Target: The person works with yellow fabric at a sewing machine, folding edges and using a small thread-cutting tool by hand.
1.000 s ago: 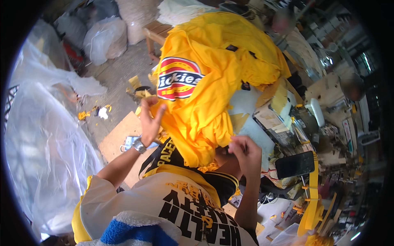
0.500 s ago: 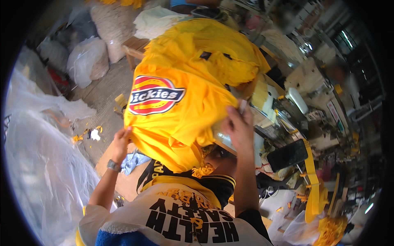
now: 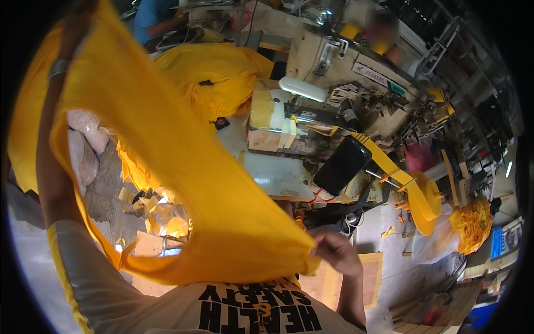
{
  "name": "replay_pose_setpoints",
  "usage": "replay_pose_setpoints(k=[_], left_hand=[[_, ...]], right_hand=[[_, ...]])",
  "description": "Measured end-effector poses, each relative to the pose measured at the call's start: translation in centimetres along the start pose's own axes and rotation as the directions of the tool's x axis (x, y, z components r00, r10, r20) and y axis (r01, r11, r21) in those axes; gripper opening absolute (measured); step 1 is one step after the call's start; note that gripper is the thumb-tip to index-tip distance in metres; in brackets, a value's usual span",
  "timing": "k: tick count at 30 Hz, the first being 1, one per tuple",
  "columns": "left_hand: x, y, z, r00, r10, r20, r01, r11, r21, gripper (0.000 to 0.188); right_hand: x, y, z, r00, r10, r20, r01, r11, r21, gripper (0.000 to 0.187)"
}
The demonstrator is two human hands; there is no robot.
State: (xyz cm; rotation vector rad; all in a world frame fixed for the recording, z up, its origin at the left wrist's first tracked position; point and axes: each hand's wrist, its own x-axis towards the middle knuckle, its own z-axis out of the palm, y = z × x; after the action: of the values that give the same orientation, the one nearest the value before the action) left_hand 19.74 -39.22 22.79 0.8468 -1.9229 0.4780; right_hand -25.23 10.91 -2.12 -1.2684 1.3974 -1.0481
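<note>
A yellow shirt (image 3: 183,167) is stretched slantwise in front of me, from the upper left down to the lower middle. My left hand (image 3: 77,32) is raised high at the upper left and closed on the cloth; folds partly cover its fingers. Low and right of centre, my right hand (image 3: 338,255) pinches a corner of the shirt's edge between thumb and fingers. A large opening in the shirt shows the floor behind it. The printed emblem is out of sight.
A pile of yellow garments (image 3: 222,69) lies beyond the shirt. Right of it stands an industrial sewing machine (image 3: 311,55), with a black phone (image 3: 342,166) and a yellow tape roll (image 3: 425,203) nearby. Yellow scraps (image 3: 471,222) fill a bag. A blue-sleeved person (image 3: 154,21) is at the back.
My left hand has swung up to the far upper left, pulling the shirt off the pile and spreading it. My right hand has come down nearer my body. The view has turned right.
</note>
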Motion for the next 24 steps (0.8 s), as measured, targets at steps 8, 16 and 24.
replay_pose_setpoints(k=[8,16,24], left_hand=[[-8.0,22.5,17.5,0.817,0.389,0.425,0.201,0.498,-0.843,0.018],[-13.4,32.4,9.3,0.671,0.573,0.470,0.333,0.334,-0.882,0.014],[-15.6,29.6,8.9,0.170,0.646,0.744,0.024,0.752,-0.659,0.034]], right_hand=[[-2.3,4.7,-0.6,0.942,0.310,-0.130,-0.334,0.830,-0.447,0.030],[13.7,-4.4,4.3,0.879,-0.344,-0.330,0.329,0.939,-0.102,0.028],[8.6,-7.1,-0.9,0.513,-0.858,0.017,0.819,0.495,0.291,0.010]])
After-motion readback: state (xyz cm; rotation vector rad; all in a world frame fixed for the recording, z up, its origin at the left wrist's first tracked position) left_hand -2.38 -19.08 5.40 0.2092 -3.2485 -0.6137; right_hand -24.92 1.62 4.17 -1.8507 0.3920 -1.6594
